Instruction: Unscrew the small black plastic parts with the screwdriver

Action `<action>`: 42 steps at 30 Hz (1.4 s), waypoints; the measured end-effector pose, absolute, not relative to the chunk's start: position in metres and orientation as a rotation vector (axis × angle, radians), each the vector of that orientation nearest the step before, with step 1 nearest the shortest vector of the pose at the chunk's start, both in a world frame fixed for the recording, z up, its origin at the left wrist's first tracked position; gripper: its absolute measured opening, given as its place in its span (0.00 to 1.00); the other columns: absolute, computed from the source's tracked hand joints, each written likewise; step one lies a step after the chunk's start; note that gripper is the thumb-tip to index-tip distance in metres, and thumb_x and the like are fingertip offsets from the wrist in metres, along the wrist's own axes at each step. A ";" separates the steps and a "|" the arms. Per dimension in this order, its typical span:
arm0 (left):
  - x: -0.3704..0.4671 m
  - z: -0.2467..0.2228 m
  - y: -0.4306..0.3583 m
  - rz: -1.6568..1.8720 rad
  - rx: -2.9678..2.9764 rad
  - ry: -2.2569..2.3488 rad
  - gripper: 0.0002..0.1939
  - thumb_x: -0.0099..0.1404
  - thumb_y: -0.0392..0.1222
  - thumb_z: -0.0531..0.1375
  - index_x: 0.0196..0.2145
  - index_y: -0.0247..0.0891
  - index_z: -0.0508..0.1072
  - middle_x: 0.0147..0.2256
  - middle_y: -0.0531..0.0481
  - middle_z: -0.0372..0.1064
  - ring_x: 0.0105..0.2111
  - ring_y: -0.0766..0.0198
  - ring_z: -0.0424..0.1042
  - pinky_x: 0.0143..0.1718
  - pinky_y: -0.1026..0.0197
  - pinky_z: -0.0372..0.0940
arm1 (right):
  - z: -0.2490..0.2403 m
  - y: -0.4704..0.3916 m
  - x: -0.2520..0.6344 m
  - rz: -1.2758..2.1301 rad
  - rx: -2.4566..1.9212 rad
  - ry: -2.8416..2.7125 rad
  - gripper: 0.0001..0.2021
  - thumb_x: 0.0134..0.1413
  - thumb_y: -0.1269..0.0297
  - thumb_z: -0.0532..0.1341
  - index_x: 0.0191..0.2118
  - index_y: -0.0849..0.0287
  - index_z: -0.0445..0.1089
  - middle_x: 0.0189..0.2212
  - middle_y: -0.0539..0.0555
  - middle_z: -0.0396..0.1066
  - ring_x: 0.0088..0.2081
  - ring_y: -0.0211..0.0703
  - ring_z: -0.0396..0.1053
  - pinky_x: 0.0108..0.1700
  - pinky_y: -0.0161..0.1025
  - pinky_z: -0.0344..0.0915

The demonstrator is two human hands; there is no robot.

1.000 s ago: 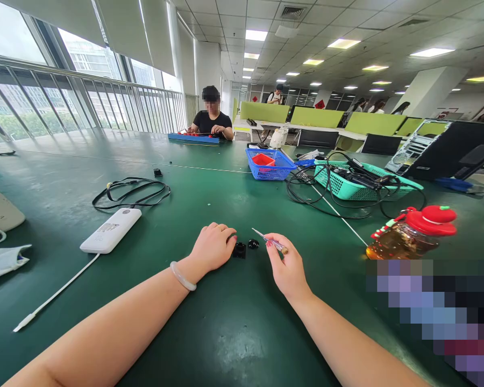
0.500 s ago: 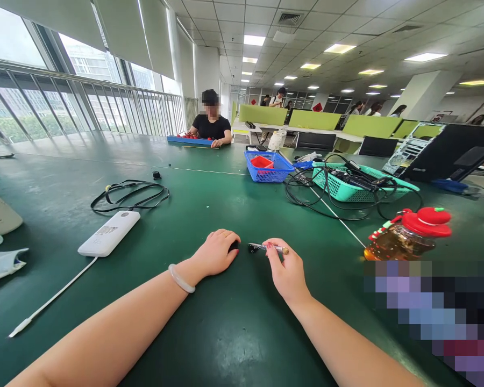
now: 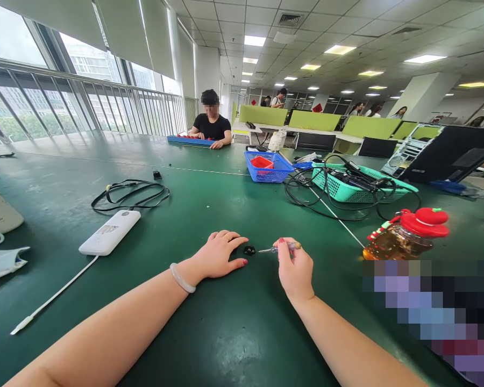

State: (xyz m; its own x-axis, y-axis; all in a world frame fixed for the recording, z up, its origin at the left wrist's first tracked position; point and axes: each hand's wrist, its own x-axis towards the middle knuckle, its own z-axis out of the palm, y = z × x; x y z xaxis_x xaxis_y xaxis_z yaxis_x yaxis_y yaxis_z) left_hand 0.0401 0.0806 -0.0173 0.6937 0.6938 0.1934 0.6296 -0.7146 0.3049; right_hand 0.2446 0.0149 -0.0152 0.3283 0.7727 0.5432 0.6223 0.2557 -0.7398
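My left hand (image 3: 221,253), with a pale bangle on its wrist, is open over the green table. Its thumb and forefinger are apart, pointing at a small glossy black piece (image 3: 249,250) just off their tips. What this piece is, I cannot make out. My right hand (image 3: 296,266) is closed around a slim tool (image 3: 272,250) with a thin shaft, a clear-looking handle and a tan end. The shaft points left and its tip is close to the black piece; whether they touch is unclear.
A white power bank (image 3: 111,232) and a looped black cable (image 3: 131,194) lie left. Behind are a blue basket (image 3: 280,174) and a green basket (image 3: 341,189) of cables. A red-lidded jar (image 3: 403,242) stands right. Across the table sits a person (image 3: 212,127) with a blue tray (image 3: 189,140).
My left hand has opened, its fingers now spread beside the black piece. My right hand has drawn the tool slightly right, and its thin shaft now shows clear of the black piece.
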 end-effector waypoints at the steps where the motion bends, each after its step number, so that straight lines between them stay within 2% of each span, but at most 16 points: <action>1: 0.040 -0.017 0.080 0.427 2.699 1.063 0.29 0.65 0.58 0.55 0.61 0.49 0.60 0.59 0.44 0.62 0.59 0.49 0.58 0.60 0.42 0.52 | -0.015 0.014 0.243 0.195 -1.408 -1.418 0.16 0.62 0.56 0.51 0.29 0.56 0.69 0.23 0.52 0.71 0.27 0.44 0.69 0.32 0.38 0.63; 7: 0.041 -0.015 0.079 0.413 2.736 1.014 0.29 0.65 0.61 0.54 0.60 0.48 0.63 0.58 0.42 0.62 0.57 0.48 0.60 0.59 0.41 0.53 | -0.014 0.005 0.234 0.318 -1.214 -1.680 0.14 0.62 0.57 0.53 0.32 0.55 0.72 0.26 0.52 0.73 0.32 0.44 0.71 0.37 0.39 0.66; 12: 0.041 -0.012 0.078 0.402 2.740 0.947 0.22 0.66 0.57 0.54 0.54 0.49 0.68 0.55 0.45 0.65 0.56 0.51 0.62 0.59 0.43 0.53 | -0.019 0.011 0.241 0.548 -1.141 -1.472 0.17 0.64 0.54 0.53 0.31 0.57 0.71 0.21 0.50 0.67 0.24 0.39 0.65 0.30 0.36 0.63; 15: 0.041 -0.013 0.079 0.439 2.734 0.943 0.24 0.66 0.57 0.55 0.57 0.49 0.65 0.58 0.44 0.62 0.58 0.50 0.59 0.60 0.42 0.53 | -0.022 0.015 0.246 0.641 -1.046 -1.409 0.17 0.63 0.52 0.53 0.30 0.58 0.70 0.20 0.49 0.65 0.23 0.38 0.64 0.29 0.36 0.63; 18: 0.041 -0.016 0.081 0.452 2.739 0.954 0.25 0.66 0.57 0.55 0.58 0.48 0.65 0.58 0.43 0.61 0.59 0.49 0.58 0.60 0.42 0.53 | -0.022 0.017 0.246 0.669 -1.011 -1.450 0.17 0.63 0.52 0.54 0.30 0.58 0.71 0.20 0.49 0.65 0.23 0.37 0.64 0.29 0.35 0.62; 23: 0.042 -0.015 0.079 0.420 2.736 0.888 0.18 0.67 0.53 0.56 0.51 0.46 0.70 0.56 0.44 0.63 0.58 0.51 0.60 0.60 0.44 0.55 | -0.023 0.015 0.243 0.680 -1.039 -1.453 0.18 0.63 0.52 0.54 0.29 0.58 0.71 0.20 0.49 0.65 0.23 0.37 0.63 0.28 0.35 0.62; 34: 0.045 -0.010 0.067 0.375 2.750 0.917 0.14 0.66 0.52 0.57 0.46 0.43 0.71 0.51 0.46 0.68 0.53 0.53 0.64 0.58 0.45 0.58 | -0.018 0.014 0.241 0.664 -1.018 -1.183 0.22 0.57 0.44 0.56 0.25 0.58 0.68 0.16 0.47 0.59 0.19 0.35 0.58 0.24 0.35 0.58; 42: -0.023 0.000 0.031 0.310 2.715 1.108 0.12 0.68 0.48 0.54 0.47 0.45 0.69 0.57 0.46 0.63 0.60 0.52 0.58 0.60 0.44 0.56 | -0.017 0.015 0.241 0.691 -1.056 -1.117 0.24 0.54 0.40 0.57 0.24 0.58 0.68 0.17 0.47 0.59 0.19 0.35 0.57 0.23 0.34 0.58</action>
State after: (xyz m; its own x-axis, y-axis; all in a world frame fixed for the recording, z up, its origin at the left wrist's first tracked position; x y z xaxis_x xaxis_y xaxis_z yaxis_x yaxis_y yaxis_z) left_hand -0.0226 0.0309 -0.0004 0.6984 0.7056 0.1200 0.6652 -0.7018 0.2549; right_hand 0.2410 0.0155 -0.0170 0.3231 0.8701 0.3722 0.0550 0.3754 -0.9252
